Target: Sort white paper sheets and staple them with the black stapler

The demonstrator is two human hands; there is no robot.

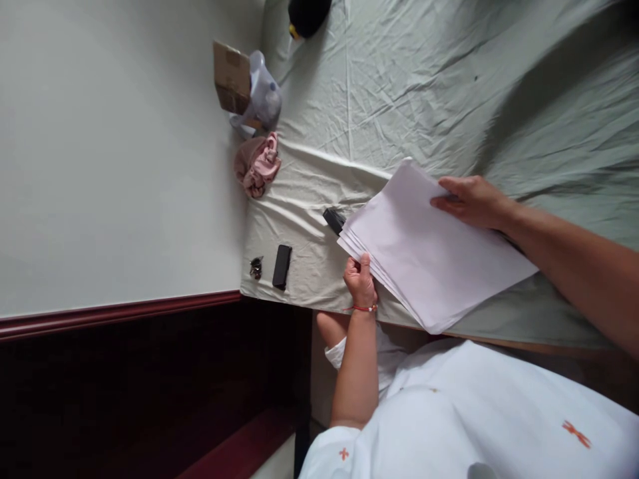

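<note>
Up by the wall, a small cardboard box [231, 77] leaned against a clear plastic bag [263, 96]; the box's flaps looked shut and what the bag held was too blurred to tell. Just beside them lay a bunched pink cloth [257, 164].

Nearer, the stack of white paper [429, 249] rested on the pale green bedsheet [399, 86], close to the bed's edge and partly overhanging it. The sheets were blank on the side that showed, loosely squared, and fanned apart at the corner by the wrist, so that several edges showed one below another. The left hand [360, 279], with a red thread around its wrist, was closed in a pinch on that fanned corner. The right hand [470, 199] lay flat on top of the stack near its far edge, fingers spread and pressing down, gripping nothing.

A dark object [333, 219] poked out from under the paper's corner; most of it was covered, and what it was could not be made out. A black phone [282, 266] lay on the sheet near the wall, with a small dark cluster [256, 267] just beside it, too small to identify. At the top edge a black thing with a yellow spot [305, 16] was cut off by the frame.
</note>
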